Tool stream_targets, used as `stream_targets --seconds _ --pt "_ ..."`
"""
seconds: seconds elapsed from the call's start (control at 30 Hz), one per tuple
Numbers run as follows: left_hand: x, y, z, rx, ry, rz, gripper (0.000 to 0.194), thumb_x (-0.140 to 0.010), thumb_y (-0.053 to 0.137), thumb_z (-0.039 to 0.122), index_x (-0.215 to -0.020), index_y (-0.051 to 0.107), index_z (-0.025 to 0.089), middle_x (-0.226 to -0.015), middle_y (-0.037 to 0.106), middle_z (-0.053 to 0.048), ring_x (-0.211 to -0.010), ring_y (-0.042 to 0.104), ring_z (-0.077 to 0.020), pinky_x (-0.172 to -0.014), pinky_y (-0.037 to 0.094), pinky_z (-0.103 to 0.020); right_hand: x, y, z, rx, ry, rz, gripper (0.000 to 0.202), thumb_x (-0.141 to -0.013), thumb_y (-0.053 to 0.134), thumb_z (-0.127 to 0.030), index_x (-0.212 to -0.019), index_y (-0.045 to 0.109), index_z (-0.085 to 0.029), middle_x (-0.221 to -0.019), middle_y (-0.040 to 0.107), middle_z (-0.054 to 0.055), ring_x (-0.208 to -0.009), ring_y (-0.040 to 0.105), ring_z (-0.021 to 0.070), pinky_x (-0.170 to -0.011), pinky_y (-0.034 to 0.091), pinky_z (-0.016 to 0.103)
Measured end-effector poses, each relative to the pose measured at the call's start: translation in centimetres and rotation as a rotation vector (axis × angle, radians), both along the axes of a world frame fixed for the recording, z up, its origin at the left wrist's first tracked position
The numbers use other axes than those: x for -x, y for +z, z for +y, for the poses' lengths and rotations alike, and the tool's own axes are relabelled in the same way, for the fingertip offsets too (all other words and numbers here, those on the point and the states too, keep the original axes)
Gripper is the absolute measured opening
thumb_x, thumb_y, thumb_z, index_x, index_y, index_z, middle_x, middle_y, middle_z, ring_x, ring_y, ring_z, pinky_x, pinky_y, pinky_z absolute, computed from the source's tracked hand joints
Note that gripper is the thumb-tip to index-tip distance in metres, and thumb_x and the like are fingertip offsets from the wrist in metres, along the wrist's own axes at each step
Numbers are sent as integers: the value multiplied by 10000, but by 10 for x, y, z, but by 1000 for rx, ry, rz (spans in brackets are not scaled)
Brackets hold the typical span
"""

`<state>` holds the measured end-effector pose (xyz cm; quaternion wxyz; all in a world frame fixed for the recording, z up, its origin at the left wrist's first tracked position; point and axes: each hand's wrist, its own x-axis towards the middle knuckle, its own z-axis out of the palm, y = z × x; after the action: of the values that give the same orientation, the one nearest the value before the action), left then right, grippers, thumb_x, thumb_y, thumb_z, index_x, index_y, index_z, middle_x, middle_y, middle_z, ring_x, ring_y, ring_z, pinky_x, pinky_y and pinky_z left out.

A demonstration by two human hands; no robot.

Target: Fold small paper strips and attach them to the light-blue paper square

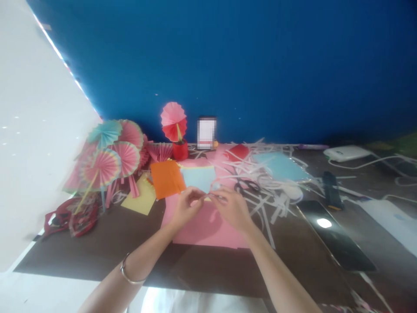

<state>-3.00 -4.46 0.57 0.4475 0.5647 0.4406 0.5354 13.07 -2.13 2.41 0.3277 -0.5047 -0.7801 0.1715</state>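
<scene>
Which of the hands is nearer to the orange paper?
Left. The left hand is close to the lower right corner of the orange paper; the right hand is farther right.

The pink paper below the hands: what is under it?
The dark tabletop shows beyond its near edge; whatever lies directly beneath the pink paper is covered, so it cannot be seen.

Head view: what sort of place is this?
Probably a paper-craft worktable, judging by the folded paper fans, loose white strips and pink paper spread on it.
</scene>
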Motion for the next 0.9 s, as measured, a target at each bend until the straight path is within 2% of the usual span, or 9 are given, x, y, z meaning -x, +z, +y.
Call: stream_targets --seconds 0.13,0.37,0.53,0.63,0.77,0.9 --pt "-2 -2 1 65 -75 -88 158 -766 611 251 -853 510 168 -950 631 -79 -908 620 -173 -819 479 -308 0 -2 1 -22 44 -35 197 -823 514 -291 -834 701 -230 -821 664 50 -751 609 176 -633 465 269" --pt "-3 -7 3 171 -43 -151 189 -779 602 326 -847 510 177 -914 695 -83 -893 654 -210 -801 485 -335 0 3 1 -18 51 49 127 -780 563 -270 -857 644 -207 -787 659 38 -756 597 185 -671 448 289" --pt "-3 1 4 228 -22 -309 324 -725 668 333 -912 440 200 -896 714 -76 -849 670 -199 -813 484 -349 -2 4 1 -27 48 97 97 -783 559 -266 -778 635 -206 -777 638 43 -698 575 167 -652 445 284" --pt "-2 9 2 256 -10 -331 421 -707 687 344 -961 376 217 -865 719 -75 -825 678 -200 -815 481 -354 -3 5 3 -4 48 122 118 -778 572 -297 -739 643 -211 -781 631 44 -698 578 162 -648 448 278" --pt "-2 12 1 238 -26 -331 441 -714 680 353 -964 342 220 -851 720 -76 -840 678 -203 -836 475 -357 -4 6 4 59 19 120 146 -764 586 -324 -703 656 -212 -728 648 36 -690 588 170 -624 435 275" --pt "-2 10 1 225 -44 -341 444 -726 670 356 -963 319 223 -858 719 -76 -848 677 -208 -840 476 -366 -5 8 4 100 24 124 169 -769 576 -341 -717 670 -210 -761 670 39 -697 592 169 -625 427 268"
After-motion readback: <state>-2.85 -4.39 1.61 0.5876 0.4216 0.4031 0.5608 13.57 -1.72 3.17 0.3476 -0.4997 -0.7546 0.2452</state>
